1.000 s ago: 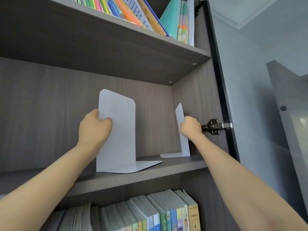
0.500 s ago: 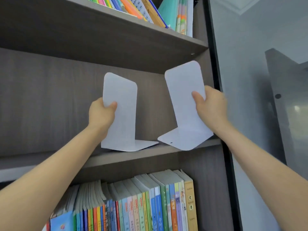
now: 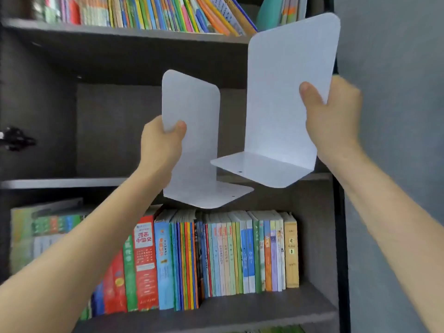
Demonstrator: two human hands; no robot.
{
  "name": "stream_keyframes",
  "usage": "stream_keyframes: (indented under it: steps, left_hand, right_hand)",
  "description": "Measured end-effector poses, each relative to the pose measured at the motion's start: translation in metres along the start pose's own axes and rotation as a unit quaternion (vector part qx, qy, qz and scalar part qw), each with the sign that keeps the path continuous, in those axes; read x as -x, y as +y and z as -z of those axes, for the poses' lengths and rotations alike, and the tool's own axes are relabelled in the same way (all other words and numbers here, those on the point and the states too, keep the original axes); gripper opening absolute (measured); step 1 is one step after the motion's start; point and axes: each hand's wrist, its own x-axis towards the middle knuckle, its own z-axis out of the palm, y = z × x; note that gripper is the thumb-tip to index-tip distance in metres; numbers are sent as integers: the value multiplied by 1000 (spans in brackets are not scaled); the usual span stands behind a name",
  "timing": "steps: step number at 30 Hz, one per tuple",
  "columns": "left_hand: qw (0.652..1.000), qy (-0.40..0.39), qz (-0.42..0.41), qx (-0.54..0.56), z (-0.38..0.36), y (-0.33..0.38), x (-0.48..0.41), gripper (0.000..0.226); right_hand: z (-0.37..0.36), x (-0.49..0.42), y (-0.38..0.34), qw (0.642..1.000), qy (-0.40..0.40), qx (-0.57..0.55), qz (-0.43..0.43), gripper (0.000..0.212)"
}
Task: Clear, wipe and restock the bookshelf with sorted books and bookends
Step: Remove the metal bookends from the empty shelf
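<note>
In front of the middle shelf (image 3: 60, 182), both white bookends hang in the air, neither foot touching the board. The left hand (image 3: 161, 147) pinches the left bookend (image 3: 192, 116) low on its outer edge, with the thumb pressed on the near face and the fingers hidden behind the plate. The right hand (image 3: 334, 121) clamps the right bookend (image 3: 286, 87) the same way at its right edge, thumb in front. Both uprights stand near vertical, the right one higher. The feet point inward, and the right foot overlaps above the left in this view — whether they touch I cannot tell. The lower books (image 3: 228, 255) stand in a row beneath; the upper books (image 3: 156, 13) lean above. The step looks like clearing — each plate lies straight ahead of its own hand, so drawing them back and apart should free the board for wiping
</note>
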Motion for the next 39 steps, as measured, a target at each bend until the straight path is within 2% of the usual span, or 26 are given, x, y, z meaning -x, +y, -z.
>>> stream_keyframes:
  steps: [2,4,8,12,14,16,17,20,24,26,30,32,35,37,39]
  left_hand:
    - [999,41,7,-25,15,8,42,19]
    - [997,69,20,-38,33,15,85,16]
    - [984,121,104,-74,82,35,181,11]
    - [965,172,151,-125,136,70,272,11]
    - [954,204,159,-151,166,91,312,12]
    - [948,218,173,-155,190,109,344,12]
    - [943,228,182,-158,201,118,361,11]
    - [932,272,202,-128,234,144,413,9]
    - [907,336,229,-111,277,165,478,14]
    - [891,371,240,-106,297,170,504,17]
    - [850,434,252,-162,350,170,562,11]
    - [831,465,259,-165,379,166,589,12]
    - [816,469,287,-176,436,155,615,16]
    - [812,453,312,-196,480,141,621,12]
    - [811,427,342,-210,527,124,619,10]
  right_hand:
    - [10,21,-6,990,-67,-110,-51,11]
    - [20,51,-12,963,-129,-209,-108,16]
    - [29,120,-33,905,-264,-289,-165,11]
    - [31,194,-76,811,-368,-386,-238,7]
    - [29,234,-106,754,-409,-435,-275,4]
    - [27,270,-131,699,-425,-480,-317,28]
    - [26,289,-145,664,-435,-503,-343,35]
    - [31,347,-199,545,-491,-552,-397,20]
    - [43,411,-279,474,-545,-578,-379,16]
    - [50,438,-314,459,-560,-576,-379,13]
    - [59,504,-385,370,-614,-575,-395,20]
    - [54,531,-413,345,-647,-551,-398,16]
    - [28,572,-448,320,-702,-506,-386,21]
    - [5,599,-461,326,-721,-473,-387,24]
    - [-20,622,-471,356,-732,-444,-374,24]
